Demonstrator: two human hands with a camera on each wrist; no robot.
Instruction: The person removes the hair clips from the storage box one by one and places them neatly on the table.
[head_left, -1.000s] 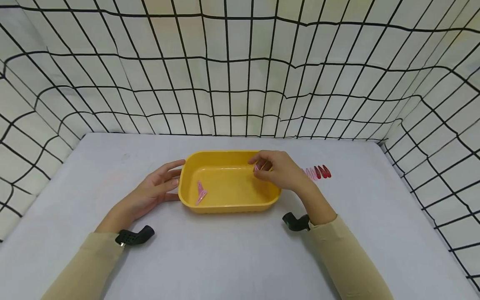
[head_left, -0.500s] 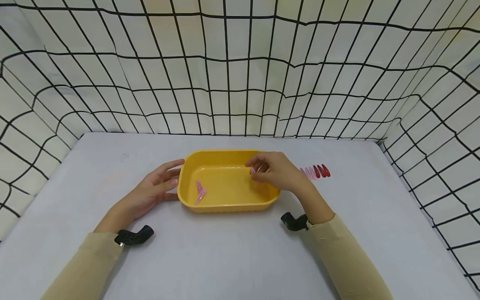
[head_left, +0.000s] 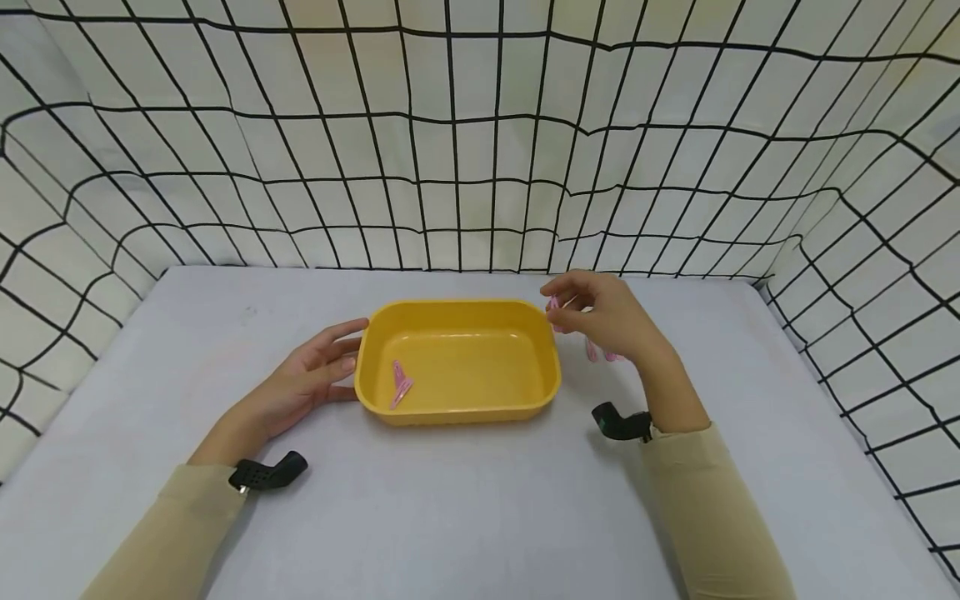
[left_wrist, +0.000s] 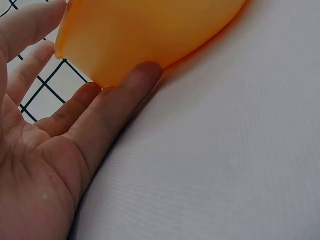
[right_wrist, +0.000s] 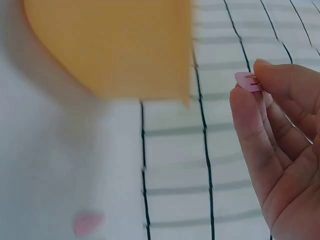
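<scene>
My right hand (head_left: 600, 312) pinches a pink snap hair clip (right_wrist: 245, 81) between thumb and index finger, just beyond the right rim of a yellow plastic tray (head_left: 465, 414). Inside the tray, toward its left end, lie pink hair clips (head_left: 401, 385) touching each other. Fingers of my left hand (head_left: 303, 379) rest against the tray's left wall, fairly straight; the left wrist view has the thumb along the tray's side. Partly covered by my right hand, more pink clips (head_left: 592, 351) lie on the table right of the tray.
A white cloth-covered table (head_left: 450, 508) spreads under the tray. Black wire grid (head_left: 457, 150) with white sheeting behind it stands along the back and both sides. Each wrist wears a black camera band (head_left: 268, 472).
My right hand has left the tray's inside, moving right and up past its rim with the pink hair clip. The red clips on the table are now hidden behind it. My left hand stays put.
</scene>
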